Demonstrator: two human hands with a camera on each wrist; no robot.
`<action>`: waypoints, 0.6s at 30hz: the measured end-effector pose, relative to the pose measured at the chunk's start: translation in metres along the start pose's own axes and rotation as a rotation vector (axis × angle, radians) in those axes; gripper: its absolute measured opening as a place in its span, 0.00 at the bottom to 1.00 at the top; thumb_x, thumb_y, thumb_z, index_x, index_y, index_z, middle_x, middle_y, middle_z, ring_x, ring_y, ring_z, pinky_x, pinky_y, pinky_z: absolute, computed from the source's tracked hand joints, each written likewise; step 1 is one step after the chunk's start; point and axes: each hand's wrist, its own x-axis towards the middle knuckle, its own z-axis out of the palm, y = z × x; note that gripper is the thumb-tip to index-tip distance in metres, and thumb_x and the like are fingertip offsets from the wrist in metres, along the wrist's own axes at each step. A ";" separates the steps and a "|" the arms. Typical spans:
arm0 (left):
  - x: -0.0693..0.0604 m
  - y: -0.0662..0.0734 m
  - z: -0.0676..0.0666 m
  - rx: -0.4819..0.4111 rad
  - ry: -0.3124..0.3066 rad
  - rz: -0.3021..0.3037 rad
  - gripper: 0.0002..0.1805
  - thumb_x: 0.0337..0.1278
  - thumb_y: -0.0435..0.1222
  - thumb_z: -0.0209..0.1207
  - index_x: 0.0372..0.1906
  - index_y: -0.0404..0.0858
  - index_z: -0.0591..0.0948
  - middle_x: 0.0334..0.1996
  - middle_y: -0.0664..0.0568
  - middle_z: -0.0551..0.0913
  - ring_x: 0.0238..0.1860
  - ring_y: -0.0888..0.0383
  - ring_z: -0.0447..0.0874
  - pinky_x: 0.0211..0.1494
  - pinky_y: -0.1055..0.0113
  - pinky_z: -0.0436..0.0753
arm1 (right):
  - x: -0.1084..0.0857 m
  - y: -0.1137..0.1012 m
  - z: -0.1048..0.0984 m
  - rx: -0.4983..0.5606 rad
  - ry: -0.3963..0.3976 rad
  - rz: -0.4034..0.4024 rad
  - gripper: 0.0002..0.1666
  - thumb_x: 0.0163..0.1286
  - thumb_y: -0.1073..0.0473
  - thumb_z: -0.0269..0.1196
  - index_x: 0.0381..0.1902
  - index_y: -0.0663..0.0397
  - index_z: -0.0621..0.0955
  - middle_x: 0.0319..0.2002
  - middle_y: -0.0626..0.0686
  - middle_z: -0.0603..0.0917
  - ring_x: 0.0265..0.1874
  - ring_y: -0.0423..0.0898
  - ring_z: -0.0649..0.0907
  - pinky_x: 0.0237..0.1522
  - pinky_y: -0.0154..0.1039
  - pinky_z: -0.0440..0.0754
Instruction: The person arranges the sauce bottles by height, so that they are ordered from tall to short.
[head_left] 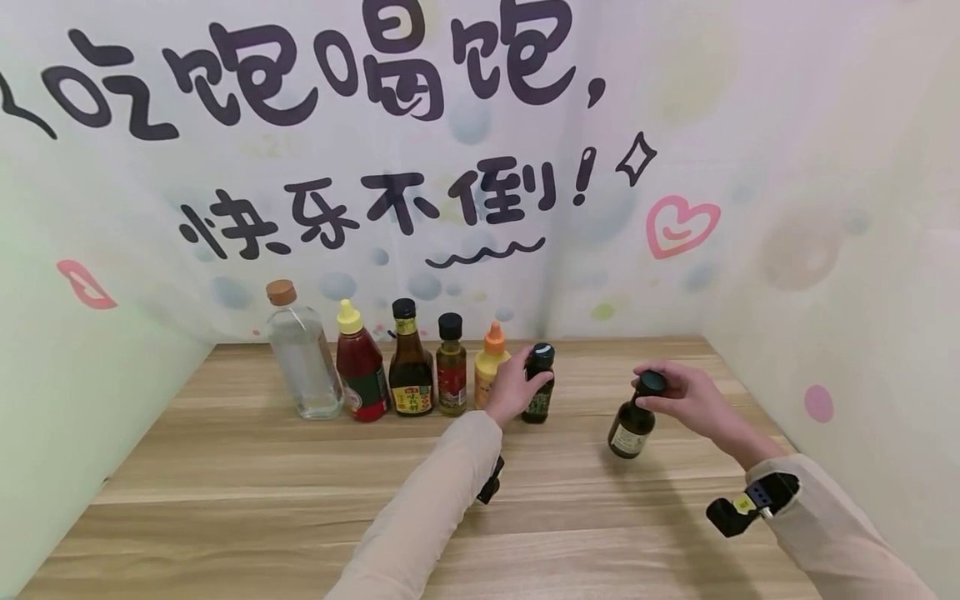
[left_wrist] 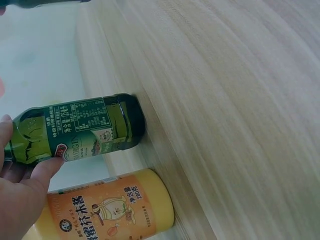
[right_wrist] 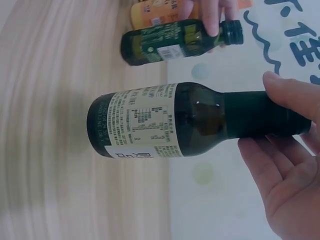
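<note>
My left hand (head_left: 512,390) grips a small green olive oil bottle (head_left: 537,402) around its upper part; the bottle stands upright at the right end of a row. In the left wrist view, thumb and fingers lie on either side of the green glass (left_wrist: 75,129). Farther right, my right hand (head_left: 688,400) pinches a dark glass bottle (head_left: 630,432) with a cream label by its dark green cap. That bottle is tilted, and its base looks raised off the wood. Close beside the olive oil stands a yellow squeeze bottle (head_left: 487,367) with an orange tip, partly behind my left hand.
Leftward along the row stand a red-labelled bottle (head_left: 452,371), a brown sauce bottle (head_left: 411,375), a red squeeze bottle (head_left: 362,375) and a clear bottle (head_left: 303,362). They are on a wooden table (head_left: 300,500), before a printed white curtain (head_left: 562,283).
</note>
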 end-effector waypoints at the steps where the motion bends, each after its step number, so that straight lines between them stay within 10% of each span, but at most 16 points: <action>1: 0.000 0.000 0.000 0.000 0.000 0.000 0.26 0.56 0.39 0.56 0.59 0.36 0.67 0.55 0.44 0.72 0.55 0.50 0.70 0.54 0.58 0.70 | 0.002 -0.002 0.000 -0.002 0.004 0.002 0.26 0.56 0.62 0.63 0.52 0.66 0.71 0.44 0.66 0.78 0.37 0.34 0.80 0.37 0.30 0.77; 18: -0.001 0.000 0.000 0.020 -0.003 0.011 0.25 0.56 0.39 0.55 0.59 0.37 0.67 0.54 0.44 0.72 0.54 0.50 0.70 0.54 0.58 0.71 | 0.024 -0.017 0.006 0.000 0.001 0.008 0.26 0.57 0.60 0.63 0.53 0.64 0.72 0.45 0.63 0.78 0.39 0.41 0.81 0.39 0.33 0.77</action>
